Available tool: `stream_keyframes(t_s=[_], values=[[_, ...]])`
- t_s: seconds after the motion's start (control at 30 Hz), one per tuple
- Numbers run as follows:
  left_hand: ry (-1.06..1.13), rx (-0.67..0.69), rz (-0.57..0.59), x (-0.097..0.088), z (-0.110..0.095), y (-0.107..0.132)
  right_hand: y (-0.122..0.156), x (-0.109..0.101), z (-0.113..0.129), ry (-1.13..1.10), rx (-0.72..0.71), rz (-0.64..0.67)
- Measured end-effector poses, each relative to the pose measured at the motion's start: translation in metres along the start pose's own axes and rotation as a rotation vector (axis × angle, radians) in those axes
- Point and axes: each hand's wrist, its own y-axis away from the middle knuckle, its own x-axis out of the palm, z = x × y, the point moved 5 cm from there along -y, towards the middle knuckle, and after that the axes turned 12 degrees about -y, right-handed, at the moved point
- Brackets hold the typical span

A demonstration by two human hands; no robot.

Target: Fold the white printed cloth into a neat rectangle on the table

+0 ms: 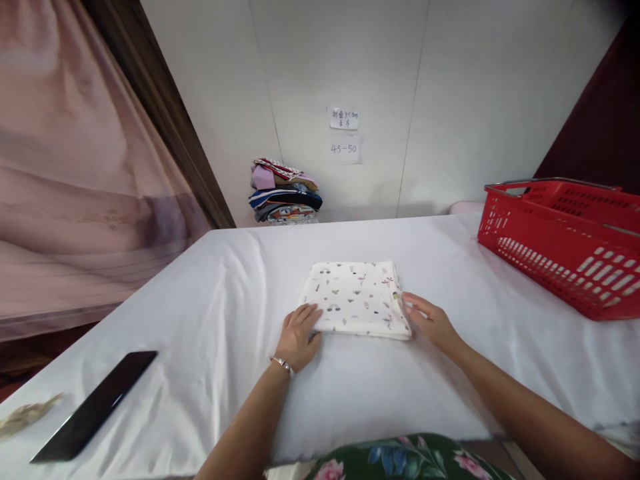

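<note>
1. Left hand [299, 333]: fingers lie flat on the near left corner of the folded cloth [353, 297], thumb spread apart from them just off the near edge. It is not closed around anything. A bracelet [283, 365] sits at the wrist.
2. Right hand [434, 327]: fingertips at the right edge of the cloth. Whether finger and thumb pinch the fabric cannot be told.
3. Folded cloth: located between the two hands, lying flat, white with small scattered prints; layers show along its right edge.
4. White tablecloth [240, 373]: spread beneath the cloth and both hands, creased to the left of the left hand.
5. Red basket [560, 243]: beyond and well to the right of the right hand, perforated sides, metal handle.
6. Fabric stack [286, 193]: beyond the left hand, near the wall [450, 100], several colours and patterns.
7. Paper notes [345, 137]: on the wall, straight beyond the cloth; the lower reads "45-50".
8. Black flat object [97, 403]: left of the left hand and nearer the person; type undetermined.
9. Pink curtain [75, 167]: hanging far left of the left hand.
</note>
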Motion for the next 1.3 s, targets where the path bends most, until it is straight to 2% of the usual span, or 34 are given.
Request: stream_keyframes(t_s=[0.07,0.17,0.33,0.47,0.63,0.87,1.1,1.3], values=[[-0.004,0.007,-0.012,-0.002,-0.004,0.0,-0.008,-0.006,-0.007,-0.11,0.217,-0.094],[-0.011,-0.003,-0.01,0.0,-0.007,-0.001,-0.019,-0.003,-0.008,-0.206,0.432,-0.058],[-0.023,-0.019,0.014,0.006,-0.005,-0.003,-0.035,0.006,0.0,-0.217,0.561,0.016],[-0.014,-0.009,0.009,0.006,-0.004,-0.003,-0.045,0.009,-0.005,-0.278,0.66,0.05],[-0.004,-0.003,0.017,0.005,-0.004,-0.003,-0.053,0.01,-0.006,-0.293,0.641,-0.013],[0.001,0.023,0.003,0.005,-0.002,-0.002,-0.05,0.015,-0.005,-0.379,0.631,-0.094],[0.018,0.043,-0.012,0.005,0.0,-0.002,-0.055,0.01,-0.008,-0.374,0.647,-0.054],[0.023,0.035,0.001,0.003,0.0,-0.002,-0.064,0.021,-0.004,-0.228,0.621,0.008]])
